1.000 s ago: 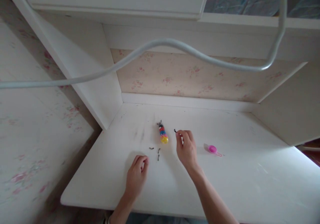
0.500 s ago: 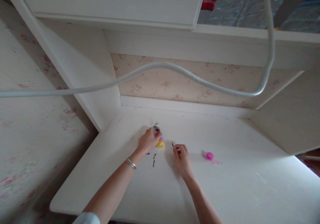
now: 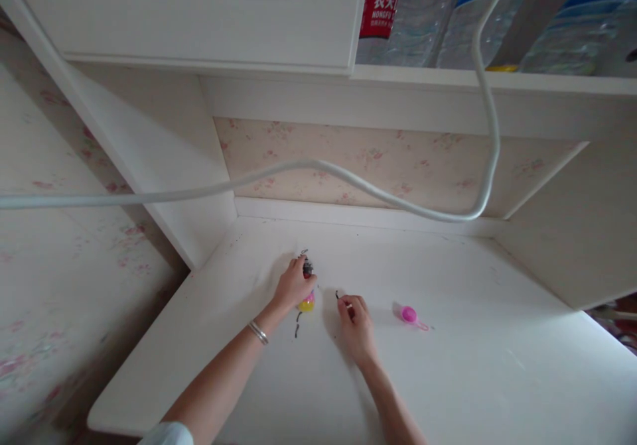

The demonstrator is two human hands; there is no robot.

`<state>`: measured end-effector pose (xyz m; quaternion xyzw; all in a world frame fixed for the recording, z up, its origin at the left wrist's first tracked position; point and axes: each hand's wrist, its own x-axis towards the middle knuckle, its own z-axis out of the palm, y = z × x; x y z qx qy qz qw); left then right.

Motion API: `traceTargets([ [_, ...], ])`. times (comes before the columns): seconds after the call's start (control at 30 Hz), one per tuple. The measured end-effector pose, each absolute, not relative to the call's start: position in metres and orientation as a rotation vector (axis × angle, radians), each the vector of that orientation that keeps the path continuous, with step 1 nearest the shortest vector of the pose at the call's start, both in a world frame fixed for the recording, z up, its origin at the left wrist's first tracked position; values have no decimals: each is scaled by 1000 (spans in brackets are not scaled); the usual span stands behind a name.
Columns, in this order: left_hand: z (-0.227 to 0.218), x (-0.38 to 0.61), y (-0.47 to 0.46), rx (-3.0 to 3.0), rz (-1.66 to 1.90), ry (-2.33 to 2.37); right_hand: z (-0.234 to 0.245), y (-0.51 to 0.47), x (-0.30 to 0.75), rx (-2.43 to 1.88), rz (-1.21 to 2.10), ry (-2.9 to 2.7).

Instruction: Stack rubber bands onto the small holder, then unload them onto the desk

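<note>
My left hand (image 3: 294, 282) is closed around a small dark-and-red object (image 3: 308, 269) whose exact kind I cannot make out; fingers cover part of it. Just under those fingers, a small rounded yellow-and-pink piece (image 3: 306, 304) shows against the white tabletop. My right hand (image 3: 355, 322) pinches a short, thin, dark curved strip (image 3: 337, 294) between thumb and forefinger. Two similar dark strips (image 3: 297, 330) lie below the yellow piece. Beyond the left fingertips is another thin dark loop (image 3: 304, 251).
A pink round item with a loop (image 3: 409, 314) lies right of my right hand. A white cable (image 3: 398, 199) hangs across the view above the white table (image 3: 448, 379). Water bottles (image 3: 423, 20) stand on the shelf overhead; a side panel (image 3: 149, 133) rises at left.
The camera has tilted up slightly, showing more of the bottles. My left hand and the yellow-and-pink piece have come a little nearer to me. My right hand keeps its pinch on the strip.
</note>
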<state>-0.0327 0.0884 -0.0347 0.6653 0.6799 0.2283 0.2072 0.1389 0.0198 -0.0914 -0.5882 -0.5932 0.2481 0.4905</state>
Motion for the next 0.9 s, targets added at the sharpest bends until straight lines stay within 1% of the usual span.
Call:
traceTargets([
  [0.1,-34,-37,66,1875,928,1692,-64,25,141,-1374,630,-1459],
  [0.17,-36,-37,54,1814,1062,1553,-40,29,141,-1311,612,-1515],
  [0.27,-41,-34,43,1667,1157,1409,-4,32,139,-1214,592,-1666],
  [0.4,-50,-31,34,1536,1214,1269,26,35,133,-1197,694,-1845],
  [0.57,-54,-33,23,1537,1216,1199,36,47,125,-1500,979,-1803],
  [0.63,-53,-33,19,1583,1207,1212,35,51,121,-1554,996,-1881],
  [0.7,-50,-34,15,1640,1193,1228,34,53,118,-1582,913,-1964],
  [0.77,-44,-34,11,1713,1171,1224,32,55,118,-1592,829,-1997],
  [0.8,-41,-34,9,1750,1165,1217,31,56,119,-1572,842,-2000],
  [0.9,-35,-35,3,1811,1200,1208,20,64,130,-1372,1143,-2028],
])
